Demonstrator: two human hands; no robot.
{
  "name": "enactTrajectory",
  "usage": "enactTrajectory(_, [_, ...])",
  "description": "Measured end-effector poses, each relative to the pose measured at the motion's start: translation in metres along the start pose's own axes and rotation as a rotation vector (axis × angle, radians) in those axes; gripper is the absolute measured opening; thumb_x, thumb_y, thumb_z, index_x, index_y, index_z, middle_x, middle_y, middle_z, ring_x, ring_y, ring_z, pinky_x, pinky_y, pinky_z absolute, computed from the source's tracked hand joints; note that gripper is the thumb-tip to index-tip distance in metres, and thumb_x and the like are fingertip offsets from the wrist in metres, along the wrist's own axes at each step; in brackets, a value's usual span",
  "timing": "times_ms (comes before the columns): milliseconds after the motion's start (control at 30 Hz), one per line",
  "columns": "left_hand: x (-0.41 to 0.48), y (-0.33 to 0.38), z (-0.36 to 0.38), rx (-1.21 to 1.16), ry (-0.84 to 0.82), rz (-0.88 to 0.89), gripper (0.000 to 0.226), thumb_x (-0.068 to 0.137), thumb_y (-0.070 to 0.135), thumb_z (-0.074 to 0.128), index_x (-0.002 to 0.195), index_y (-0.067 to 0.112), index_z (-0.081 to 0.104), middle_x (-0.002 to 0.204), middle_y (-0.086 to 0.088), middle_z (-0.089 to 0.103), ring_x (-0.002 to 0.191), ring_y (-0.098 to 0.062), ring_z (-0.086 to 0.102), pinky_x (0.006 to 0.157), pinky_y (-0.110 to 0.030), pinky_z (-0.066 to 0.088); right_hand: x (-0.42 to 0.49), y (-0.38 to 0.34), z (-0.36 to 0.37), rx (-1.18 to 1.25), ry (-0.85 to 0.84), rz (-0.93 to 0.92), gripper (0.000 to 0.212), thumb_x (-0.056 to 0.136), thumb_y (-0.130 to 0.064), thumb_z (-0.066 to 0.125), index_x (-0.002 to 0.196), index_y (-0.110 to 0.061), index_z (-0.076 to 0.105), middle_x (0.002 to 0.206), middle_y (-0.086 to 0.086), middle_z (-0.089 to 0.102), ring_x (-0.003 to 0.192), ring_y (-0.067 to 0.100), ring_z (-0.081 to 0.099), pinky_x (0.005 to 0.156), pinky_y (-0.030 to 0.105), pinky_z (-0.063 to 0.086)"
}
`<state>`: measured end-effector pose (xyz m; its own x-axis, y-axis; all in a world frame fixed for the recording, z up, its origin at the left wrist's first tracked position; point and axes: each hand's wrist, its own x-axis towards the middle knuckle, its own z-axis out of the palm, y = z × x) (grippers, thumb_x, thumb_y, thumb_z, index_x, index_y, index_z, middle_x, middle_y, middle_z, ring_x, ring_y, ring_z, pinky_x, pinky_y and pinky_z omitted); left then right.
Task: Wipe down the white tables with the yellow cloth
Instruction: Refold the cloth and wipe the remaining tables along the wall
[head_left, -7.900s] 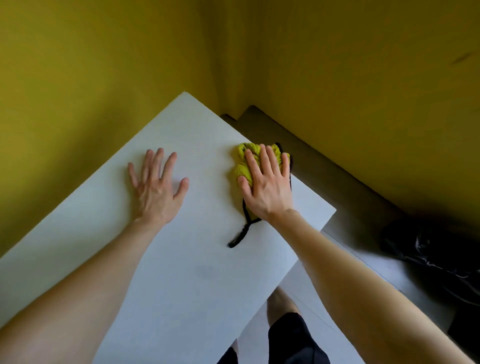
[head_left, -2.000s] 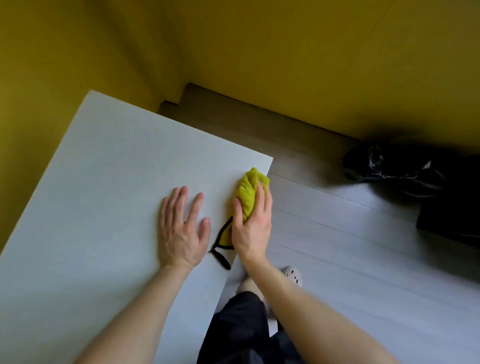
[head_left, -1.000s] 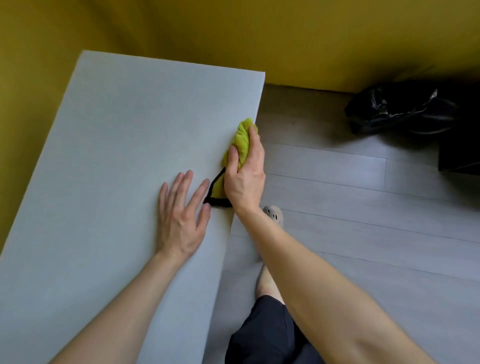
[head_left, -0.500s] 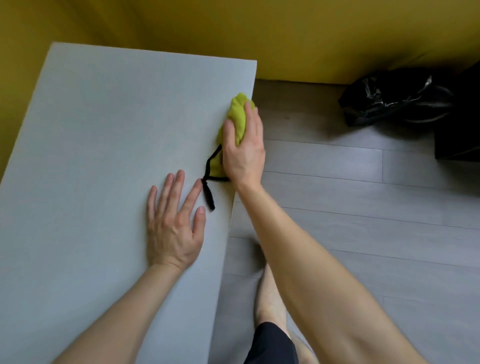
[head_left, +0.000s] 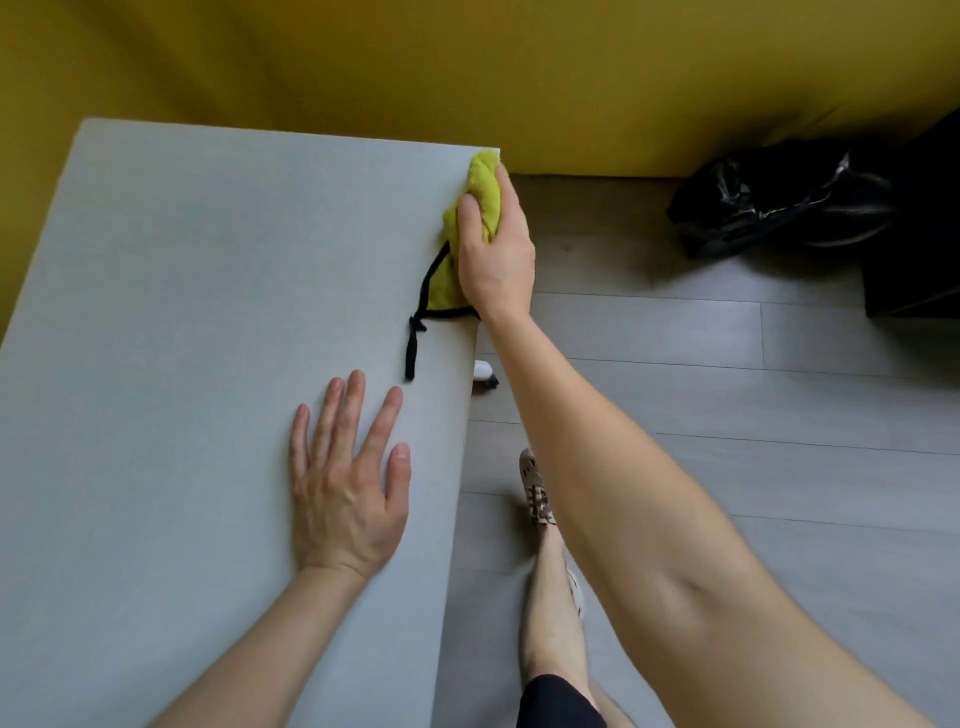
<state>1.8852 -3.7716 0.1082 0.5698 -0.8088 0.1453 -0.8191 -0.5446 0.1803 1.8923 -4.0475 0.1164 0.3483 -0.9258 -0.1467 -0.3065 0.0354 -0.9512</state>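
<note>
The white table fills the left half of the head view. A bunched yellow cloth with black trim and a dangling black loop lies on the table's right edge, near the far right corner. My right hand grips the cloth there, thumb on top of the table and fingers wrapped over the edge, out of sight. My left hand rests flat on the tabletop with fingers spread, nearer to me and close to the same edge.
Yellow walls run behind the table. Grey plank floor lies to the right. A black bag and a dark box sit by the far wall. My leg and a patterned shoe stand beside the table; a small white caster shows under its edge.
My right hand has slid the cloth along the table's right edge away from me, up to the far corner. My left hand has stayed flat on the table.
</note>
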Motion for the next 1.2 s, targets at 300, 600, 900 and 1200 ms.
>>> enactTrajectory(300, [0.0,-0.003,0.001,0.014,0.007,0.014,0.056,0.11,0.035,0.043,0.164,0.023,0.05,0.177,-0.01,0.033,0.165,-0.031,0.031,0.13,-0.066,0.026,-0.111,0.028,-0.012,0.027,-0.049,-0.027,0.056,0.109,-0.038,0.056,0.164,-0.029,0.046,0.166,-0.013,0.049,0.152,0.006,0.046,0.118,0.017,0.035])
enactTrajectory(600, [0.0,-0.001,0.0,0.01,0.011,0.004,0.057,0.108,0.035,0.044,0.164,0.022,0.05,0.177,-0.009,0.033,0.165,-0.029,0.031,0.131,-0.064,0.024,-0.036,0.01,-0.005,0.052,-0.015,0.006,0.057,0.112,-0.046,0.051,0.167,-0.036,0.039,0.166,-0.016,0.049,0.15,0.01,0.048,0.122,0.037,0.042])
enactTrajectory(900, [-0.002,-0.003,0.0,0.024,0.005,0.016,0.06,0.104,0.03,0.043,0.164,0.024,0.051,0.177,-0.01,0.034,0.165,-0.031,0.032,0.131,-0.064,0.024,-0.087,0.028,-0.01,0.056,-0.097,-0.011,0.063,0.107,-0.043,0.053,0.167,-0.025,0.04,0.169,-0.007,0.046,0.154,0.012,0.043,0.126,0.037,0.037])
enactTrajectory(1200, [-0.001,-0.003,0.001,-0.002,0.017,0.008,0.056,0.109,0.034,0.04,0.163,0.025,0.052,0.177,-0.008,0.034,0.165,-0.028,0.03,0.132,-0.062,0.022,-0.095,0.027,-0.024,0.074,-0.124,-0.029,0.058,0.113,-0.04,0.055,0.167,-0.031,0.04,0.168,-0.013,0.047,0.154,0.008,0.044,0.125,0.032,0.037])
